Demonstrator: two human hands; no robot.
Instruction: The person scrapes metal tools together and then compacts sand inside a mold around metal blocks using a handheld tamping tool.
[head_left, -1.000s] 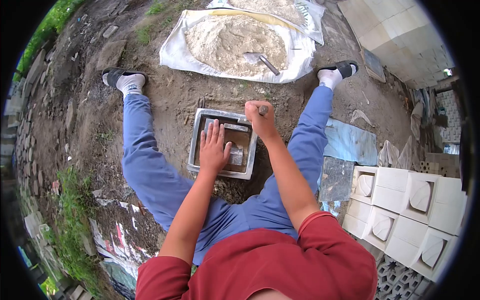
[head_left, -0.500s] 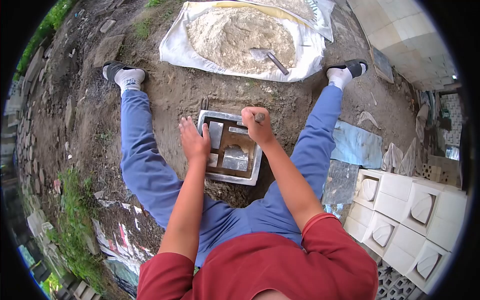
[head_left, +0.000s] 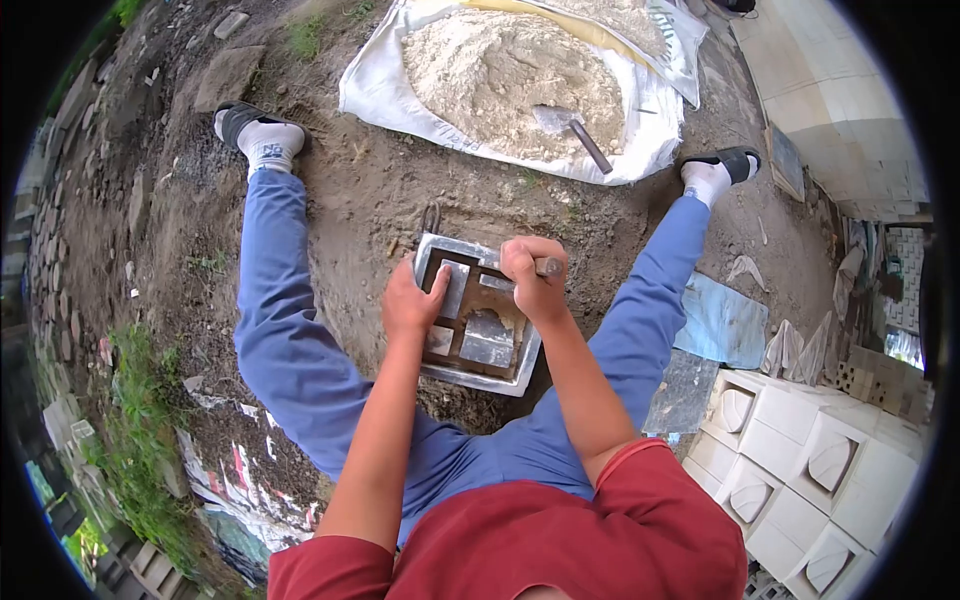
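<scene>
So the metal frame (head_left: pixel 470 381) is sitting on the dirt (head_left: pixel 350 270) between the legs (head_left: pixel 272 290), left hand (head_left: pixel 410 305) clasping its left side with the thumb reaching inside, right hand (head_left: pixel 535 280) wrapping a stubby handle (head_left: pixel 549 267) near its far right corner. I'm guessing it's handling heavy, stiff and a bit gritty, so opposite rims are looking like the best places to grab
</scene>
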